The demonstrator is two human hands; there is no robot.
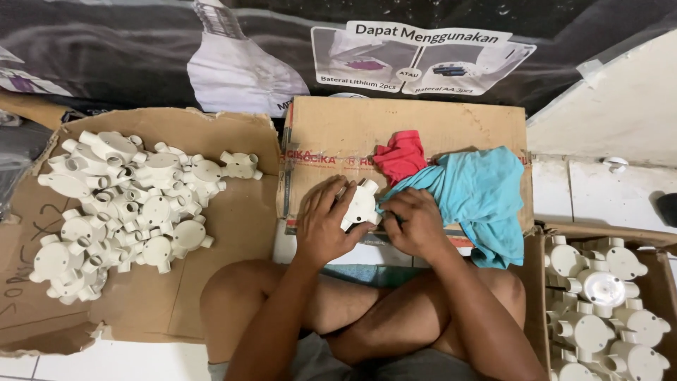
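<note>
Fingers of our left hand (326, 224) grip the white box (361, 204) over the carton (338, 130); our right hand (416, 224) clutches the blue cloth (479, 194), pressed against the box's right side. Both are equally near.

Bare cardboard (233, 233) left of hands open; cloths (472, 190) crowd right; fittings pile (127, 204) far left.

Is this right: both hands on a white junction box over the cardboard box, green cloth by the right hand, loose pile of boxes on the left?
Not quite. The head view shows the cloth by the right hand is blue, not green. Otherwise yes: left hand and right hand both hold the white junction box over the cardboard box, and the pile of boxes lies on the left.
</note>
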